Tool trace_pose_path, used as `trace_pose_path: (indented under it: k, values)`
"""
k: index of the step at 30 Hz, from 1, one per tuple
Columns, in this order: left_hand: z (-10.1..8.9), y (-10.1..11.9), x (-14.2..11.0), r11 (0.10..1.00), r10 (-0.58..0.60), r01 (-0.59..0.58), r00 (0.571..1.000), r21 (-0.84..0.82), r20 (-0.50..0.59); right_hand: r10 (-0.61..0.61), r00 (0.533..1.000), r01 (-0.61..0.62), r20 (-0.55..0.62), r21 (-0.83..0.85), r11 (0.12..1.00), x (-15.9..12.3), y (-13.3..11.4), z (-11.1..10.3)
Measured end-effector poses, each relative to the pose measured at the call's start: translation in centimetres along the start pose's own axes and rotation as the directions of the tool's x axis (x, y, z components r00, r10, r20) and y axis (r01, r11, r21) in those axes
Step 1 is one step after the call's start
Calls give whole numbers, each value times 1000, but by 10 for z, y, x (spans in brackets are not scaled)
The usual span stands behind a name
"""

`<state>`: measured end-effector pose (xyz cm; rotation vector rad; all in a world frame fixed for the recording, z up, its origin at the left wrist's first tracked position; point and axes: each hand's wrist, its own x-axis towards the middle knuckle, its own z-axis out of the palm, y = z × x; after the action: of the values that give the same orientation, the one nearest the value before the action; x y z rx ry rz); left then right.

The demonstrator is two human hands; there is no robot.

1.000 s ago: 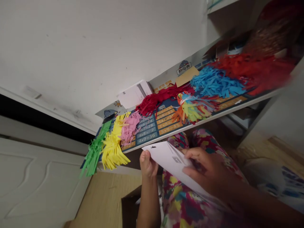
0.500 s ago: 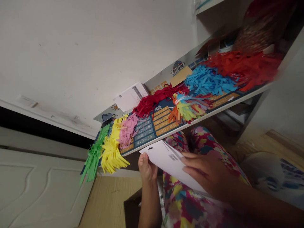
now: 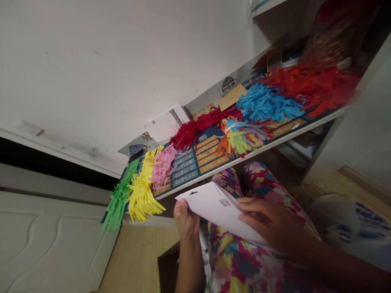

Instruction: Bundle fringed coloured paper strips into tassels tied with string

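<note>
A white paper sheet [image 3: 214,207] is held over my lap, below the desk edge. My left hand [image 3: 185,219] grips its near-left corner from beneath, thumb on the edge. My right hand [image 3: 269,224] lies on top of the sheet's right part, fingers spread over it. The sheet carries a small dark mark and a small grey printed square. Above it, on the desk [image 3: 244,156], lie piles of cut paper strips: green [image 3: 117,199], yellow [image 3: 142,191], pink [image 3: 163,165], dark red [image 3: 195,130], blue [image 3: 265,103], red [image 3: 311,87] and a tied multicoloured bundle [image 3: 240,138].
The desk top bears a multiplication-table mat [image 3: 195,162]. A white booklet [image 3: 166,124] and a tan card [image 3: 232,97] lean at the wall. A cardboard box [image 3: 166,264] stands on the wooden floor by my leg. A white door panel [image 3: 45,240] is at the left.
The view drifted slightly. My left hand and the sheet's corner shifted a little left and down; my right hand slid slightly along the sheet. Both hands kept hold.
</note>
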<state>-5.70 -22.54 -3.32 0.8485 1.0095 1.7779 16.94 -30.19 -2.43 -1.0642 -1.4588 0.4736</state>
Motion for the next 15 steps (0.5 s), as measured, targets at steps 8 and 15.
trace_pose_path:
  k: [8,15]
  values:
    - [1,1,-6,1000,9,-8,999,15,-48,-24,999,24,41,0,1000,-7,9,-3]
    - [-4,-1,-5,997,32,-26,996,70,-82,-107,988,108,111,-2,994,-20,21,-3]
